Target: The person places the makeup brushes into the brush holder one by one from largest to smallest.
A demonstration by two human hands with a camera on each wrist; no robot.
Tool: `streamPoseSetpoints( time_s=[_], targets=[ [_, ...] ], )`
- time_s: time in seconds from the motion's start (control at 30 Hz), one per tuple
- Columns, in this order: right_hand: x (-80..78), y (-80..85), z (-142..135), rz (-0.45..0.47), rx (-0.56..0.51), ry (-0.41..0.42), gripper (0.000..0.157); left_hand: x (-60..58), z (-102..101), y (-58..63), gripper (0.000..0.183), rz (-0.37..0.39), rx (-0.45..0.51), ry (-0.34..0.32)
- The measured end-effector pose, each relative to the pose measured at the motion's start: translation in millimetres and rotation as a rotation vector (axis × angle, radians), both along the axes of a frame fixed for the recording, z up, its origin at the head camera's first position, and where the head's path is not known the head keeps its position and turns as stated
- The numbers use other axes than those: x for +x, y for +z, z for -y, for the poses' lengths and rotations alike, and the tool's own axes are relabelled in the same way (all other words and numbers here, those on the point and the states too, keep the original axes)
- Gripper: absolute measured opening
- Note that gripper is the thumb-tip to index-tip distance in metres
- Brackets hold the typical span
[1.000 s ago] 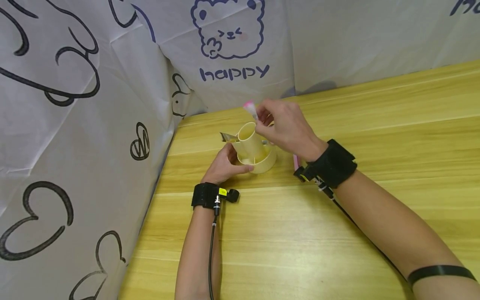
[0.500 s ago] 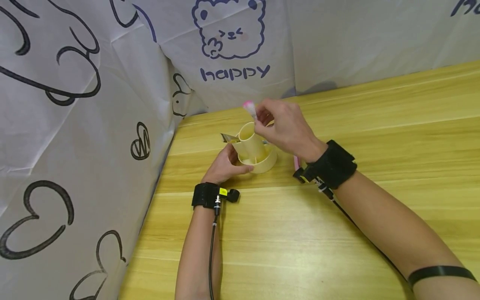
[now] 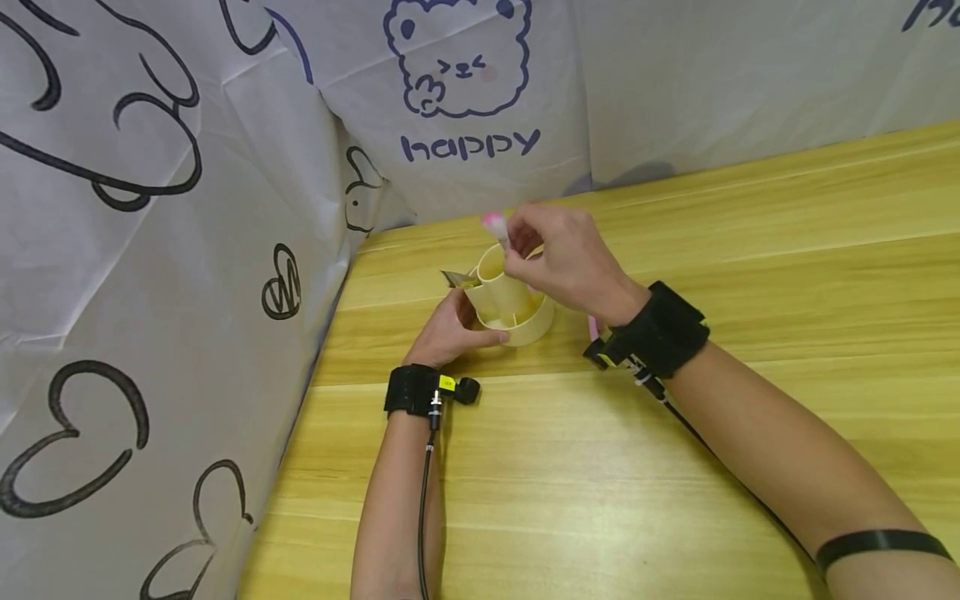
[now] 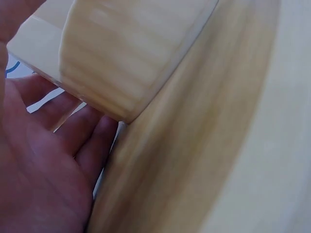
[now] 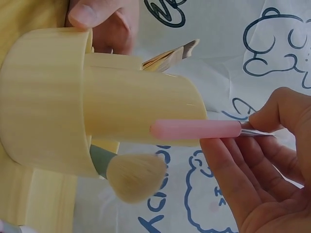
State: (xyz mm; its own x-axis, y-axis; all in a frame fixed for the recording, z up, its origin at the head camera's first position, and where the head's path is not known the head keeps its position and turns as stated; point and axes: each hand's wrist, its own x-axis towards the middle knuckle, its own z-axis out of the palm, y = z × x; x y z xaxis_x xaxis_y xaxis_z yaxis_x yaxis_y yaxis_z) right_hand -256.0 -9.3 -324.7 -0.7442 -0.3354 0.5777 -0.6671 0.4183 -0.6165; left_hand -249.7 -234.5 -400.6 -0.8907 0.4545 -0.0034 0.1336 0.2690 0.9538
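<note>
My right hand (image 3: 566, 250) pinches a makeup brush (image 5: 199, 129) by its silver metal part. Its pink handle points down, overlapping the tall tube in the right wrist view; its white, pink-tipped bristles stand uppermost in the head view. The pale yellow brush holder (image 3: 531, 332) stands on the table with a round base and an upright tube. My left hand (image 3: 446, 333) grips that base from the left, thumb at the rim. A fluffy cream brush with a green ferrule (image 5: 136, 177) leans out of the base. A thin, brown-and-dark flared item (image 5: 177, 54) sticks out behind the tube.
A pink stick-like item (image 3: 593, 325) lies on the wood-grain table (image 3: 570, 467), partly hidden by the right wrist strap (image 3: 660, 329). White cloth walls (image 3: 675, 75) with cartoon drawings border the table at the back and left.
My right hand has moved slightly down and to the left with the brush, closer to the tube's opening. The left hand stays on the holder.
</note>
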Motion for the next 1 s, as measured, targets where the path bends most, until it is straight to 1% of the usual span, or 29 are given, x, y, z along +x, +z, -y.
streamPoseSetpoints(
  time_s=[0.3,0.53,0.87,0.9,1.0],
  targets=[
    [-0.4,-2.2,0.6,0.016,0.023,0.011,0.007,0.0,-0.1,0.1,0.073,0.012,0.007,0.005],
    [-1.2,-3.4,0.0,0.028,0.05,0.015,0.005,-0.4,0.8,-0.7,0.073,0.017,0.011,0.004],
    [-3.0,-5.0,-0.2,0.047,0.088,0.017,0.01,-0.7,0.2,-0.3,0.07,0.0,-0.015,0.006],
    [-3.1,-4.9,-0.1,0.05,0.093,0.016,0.01,-2.0,1.2,-3.1,0.07,-0.005,-0.022,0.009],
    [-3.3,-4.7,0.0,0.057,0.111,0.014,0.009,-1.9,1.2,-2.7,0.07,-0.004,-0.027,0.012]
  ],
)
